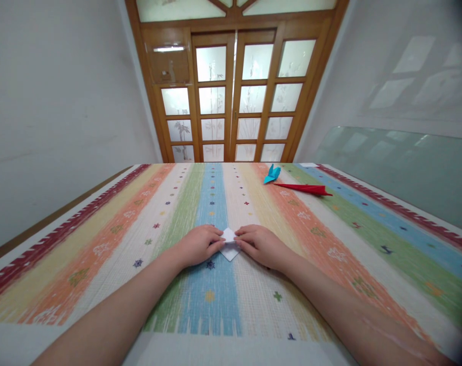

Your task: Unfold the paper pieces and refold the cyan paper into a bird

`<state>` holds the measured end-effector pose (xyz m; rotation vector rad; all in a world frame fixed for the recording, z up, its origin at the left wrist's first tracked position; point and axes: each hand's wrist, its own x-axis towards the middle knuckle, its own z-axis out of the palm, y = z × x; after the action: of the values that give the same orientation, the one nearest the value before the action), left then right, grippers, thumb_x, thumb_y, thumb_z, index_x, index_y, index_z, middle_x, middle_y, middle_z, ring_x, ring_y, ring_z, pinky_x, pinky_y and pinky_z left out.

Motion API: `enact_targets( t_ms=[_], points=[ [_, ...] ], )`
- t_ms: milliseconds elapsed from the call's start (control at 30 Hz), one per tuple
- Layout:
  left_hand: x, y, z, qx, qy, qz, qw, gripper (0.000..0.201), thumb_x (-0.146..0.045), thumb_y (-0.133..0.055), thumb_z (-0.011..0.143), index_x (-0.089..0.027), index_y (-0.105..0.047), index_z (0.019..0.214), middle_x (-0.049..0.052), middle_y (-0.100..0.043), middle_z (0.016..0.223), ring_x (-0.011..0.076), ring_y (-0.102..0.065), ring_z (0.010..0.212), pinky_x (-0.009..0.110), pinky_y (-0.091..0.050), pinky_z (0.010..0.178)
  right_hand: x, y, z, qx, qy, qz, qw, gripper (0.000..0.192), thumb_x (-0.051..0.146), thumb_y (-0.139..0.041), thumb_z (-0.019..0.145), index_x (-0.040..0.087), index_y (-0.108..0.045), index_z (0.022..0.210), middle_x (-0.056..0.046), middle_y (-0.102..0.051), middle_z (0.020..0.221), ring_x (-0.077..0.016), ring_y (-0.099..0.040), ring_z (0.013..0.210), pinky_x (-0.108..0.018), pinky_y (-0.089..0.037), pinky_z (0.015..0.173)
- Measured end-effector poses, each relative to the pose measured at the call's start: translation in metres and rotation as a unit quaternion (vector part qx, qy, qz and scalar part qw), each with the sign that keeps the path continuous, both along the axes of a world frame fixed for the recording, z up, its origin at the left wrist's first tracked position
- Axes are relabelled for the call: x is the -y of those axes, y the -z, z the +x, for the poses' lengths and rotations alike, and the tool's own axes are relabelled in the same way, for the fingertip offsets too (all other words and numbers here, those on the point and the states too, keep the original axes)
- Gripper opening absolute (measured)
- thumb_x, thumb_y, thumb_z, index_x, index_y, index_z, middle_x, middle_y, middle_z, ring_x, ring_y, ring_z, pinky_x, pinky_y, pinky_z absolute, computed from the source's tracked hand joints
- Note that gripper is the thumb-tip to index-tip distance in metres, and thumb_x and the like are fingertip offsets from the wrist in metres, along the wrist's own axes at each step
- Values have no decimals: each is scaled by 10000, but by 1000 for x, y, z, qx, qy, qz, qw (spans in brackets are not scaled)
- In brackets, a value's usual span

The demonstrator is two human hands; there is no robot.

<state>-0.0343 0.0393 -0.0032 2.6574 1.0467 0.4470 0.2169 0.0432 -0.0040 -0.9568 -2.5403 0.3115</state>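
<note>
Between my two hands is a small folded white paper (229,250), roughly diamond-shaped, with one corner pointing toward me and a crease running across its upper part. My left hand (202,244) pinches its left side with thumb and fingers. From the other side my right hand (260,245) grips the right corner in the same way. Both hands rest low over the blue and white stripes of the tablecloth. The fingertips cover the paper's side corners.
A striped cloth (112,254) covers the table. Toward its far right lie a blue folded-paper figure (272,174) and a long, pointed red paper shape (307,189). Beyond the table stands a wooden door with glass panes (211,99), and a glass panel (398,168) leans at the right wall.
</note>
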Motion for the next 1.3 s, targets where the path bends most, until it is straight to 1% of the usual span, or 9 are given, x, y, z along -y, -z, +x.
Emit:
enact_targets(
  t_ms=[100, 267, 367, 500, 633, 733, 800, 967, 1300],
  points=[
    [0, 2, 4, 36, -24, 2, 999, 346, -329, -421, 1032, -228, -751, 1059, 58, -742, 1122, 207, -648, 1098, 363, -425, 1069, -1, 5, -4, -28, 24, -1, 999, 295, 280, -496, 1015, 213, -777, 955, -73, -751, 1007, -215, -673, 949, -337, -476, 898],
    [2, 6, 9, 61, -77, -13, 995, 271, -309, -487, 996, -229, -745, 1007, 47, -753, 1020, 215, -659, 1020, 353, -473, 987, -2, 8, -6, -61, 48, -10, 997, 298, 269, -503, 1005, 201, -760, 869, -72, -746, 933, -213, -665, 894, -342, -479, 857],
    [2, 9, 10, 91, -114, -26, 989, 256, -285, -528, 968, -232, -712, 1137, 48, -746, 1045, 211, -665, 1002, 339, -494, 941, -3, 10, -6, -63, 61, -3, 996, 290, 255, -510, 998, 194, -746, 842, -77, -739, 910, -214, -658, 890, -346, -471, 859],
    [-1, 17, 10, 131, -148, -42, 979, 388, -219, -573, 926, -225, -612, 1311, 40, -742, 1079, 197, -670, 1010, 322, -496, 946, -6, 16, -6, -64, 98, 8, 993, 174, 256, -586, 956, 190, -737, 899, -74, -733, 922, -224, -649, 911, -348, -465, 859],
    [-3, 19, 11, 125, -136, -25, 982, 368, -182, -580, 917, -233, -641, 1277, 29, -750, 1072, 204, -660, 1019, 339, -487, 956, -10, 22, -4, -76, 130, 5, 989, 207, 247, -658, 905, 196, -721, 1095, -77, -736, 1008, -232, -648, 951, -347, -469, 853],
    [-3, 18, 12, 91, -109, 8, 990, 237, -197, -573, 937, -223, -737, 1106, 35, -754, 1070, 219, -650, 1014, 358, -478, 957, -12, 22, -3, -69, 91, 4, 993, 151, 216, -635, 919, 221, -752, 1013, -56, -742, 998, -222, -649, 963, -349, -460, 889],
    [-2, 18, 13, 74, -93, 27, 993, 228, -194, -561, 946, -217, -760, 1054, 38, -753, 1083, 222, -642, 1027, 361, -472, 971, -12, 21, -3, -63, 73, 7, 995, 159, 190, -619, 923, 229, -768, 962, -50, -742, 991, -218, -649, 960, -350, -459, 899],
    [3, 17, 14, 37, -82, 58, 994, 265, -200, -540, 955, -216, -752, 1113, 61, -735, 1137, 232, -628, 1075, 366, -469, 995, -7, 15, -4, -46, 71, 18, 996, 182, 185, -619, 915, 224, -782, 986, -67, -732, 1028, -225, -644, 978, -360, -468, 912],
    [5, 10, 15, -12, -60, 76, 995, 225, -268, -580, 951, -218, -751, 1089, 87, -736, 1080, 257, -630, 1058, 389, -474, 959, -4, 12, -3, -39, 51, 18, 998, 176, 293, -691, 885, 213, -763, 1024, -87, -724, 1067, -247, -649, 1014, -381, -469, 937]
  ],
)
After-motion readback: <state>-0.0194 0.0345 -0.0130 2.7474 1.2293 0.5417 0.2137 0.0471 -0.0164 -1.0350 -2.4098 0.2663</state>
